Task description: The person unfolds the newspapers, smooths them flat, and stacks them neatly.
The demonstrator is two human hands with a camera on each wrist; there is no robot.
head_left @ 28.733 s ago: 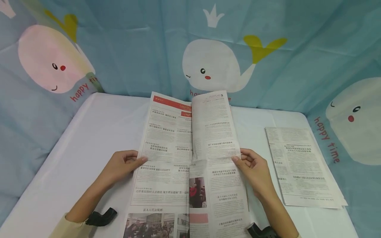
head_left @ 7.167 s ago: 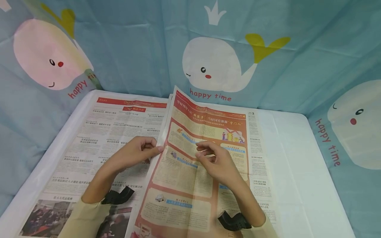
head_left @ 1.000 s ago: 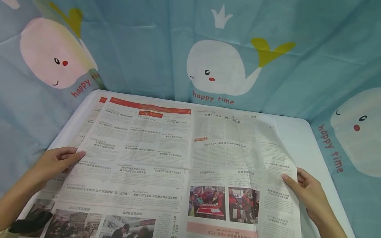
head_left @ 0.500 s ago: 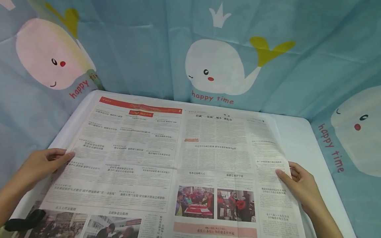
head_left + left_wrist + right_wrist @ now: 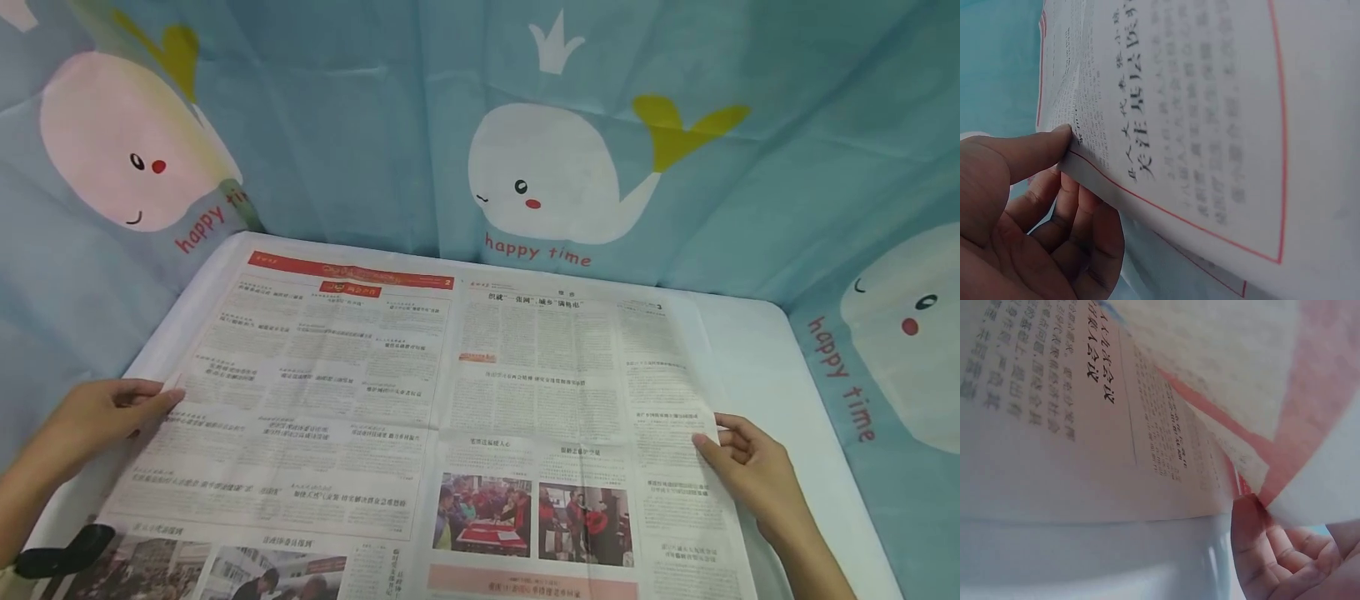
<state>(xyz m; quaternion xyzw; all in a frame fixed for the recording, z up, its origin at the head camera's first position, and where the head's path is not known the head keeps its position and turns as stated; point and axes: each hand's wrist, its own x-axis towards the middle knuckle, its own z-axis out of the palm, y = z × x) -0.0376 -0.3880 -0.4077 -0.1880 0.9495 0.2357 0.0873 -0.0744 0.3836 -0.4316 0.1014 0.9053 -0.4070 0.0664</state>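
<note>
A newspaper sheet (image 5: 408, 467) lies spread wide across the table, with pages 2 and 3 facing up. My left hand (image 5: 97, 429) pinches its left edge between thumb and fingers, also seen close in the left wrist view, where the hand (image 5: 1041, 212) has the thumb on top of the paper. At the opposite edge my right hand (image 5: 753, 475) pinches the paper. The right wrist view shows the lifted sheet's red-and-cream underside (image 5: 1229, 356) above another printed sheet (image 5: 1079, 469), with the right hand (image 5: 1285, 562) at the edge.
White cloth covers the table (image 5: 757, 358) along the right and back edges. Behind it hangs a blue curtain (image 5: 337, 133) printed with whales. A black wrist mount (image 5: 67, 554) shows at the left arm.
Earlier the paper was half folded, then a red page was turned over in the middle. Over the last second both hands have shifted the spread sheet slightly left, flattening it over the one below.
</note>
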